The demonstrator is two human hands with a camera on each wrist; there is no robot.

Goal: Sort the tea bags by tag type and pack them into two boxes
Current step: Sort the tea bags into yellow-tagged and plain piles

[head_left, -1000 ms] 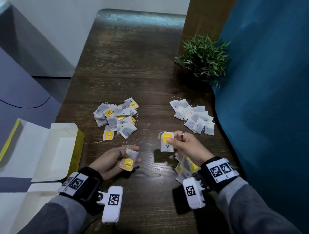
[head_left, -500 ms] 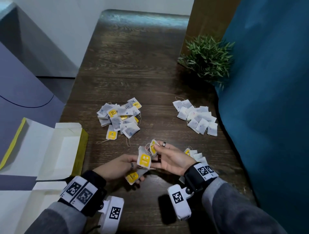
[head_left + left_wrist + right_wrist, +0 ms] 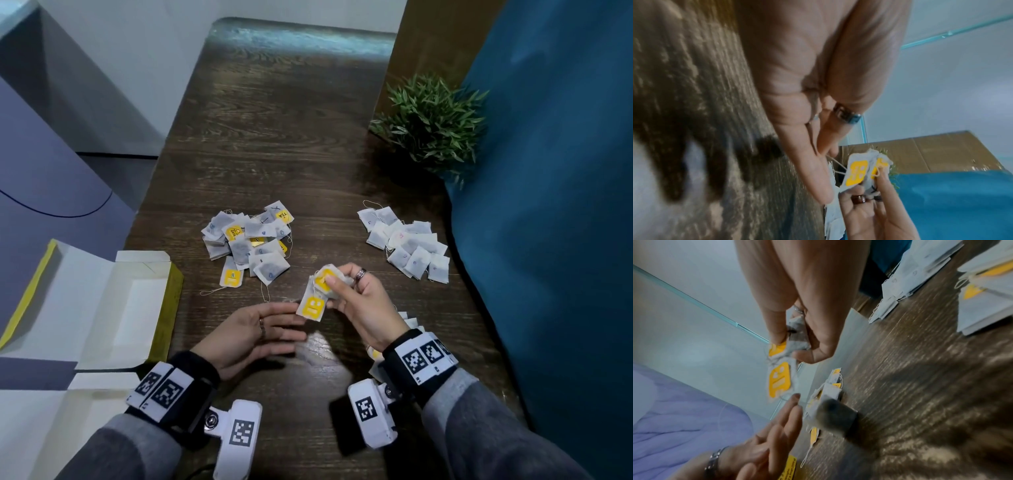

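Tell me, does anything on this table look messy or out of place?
Slightly. The left pile mixes yellow-tagged bags with plain-looking ones, and loose strings trail onto the table. The right pile shows only white bags.

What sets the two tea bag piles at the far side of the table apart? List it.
The left pile shows several yellow tags; the right pile shows only white bags, no yellow. The left pile lies nearer the open box; the right pile lies beside the blue cloth. Both lie loose on the table, untouched by the hands.

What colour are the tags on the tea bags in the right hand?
Yellow tags, clearest in the head view.
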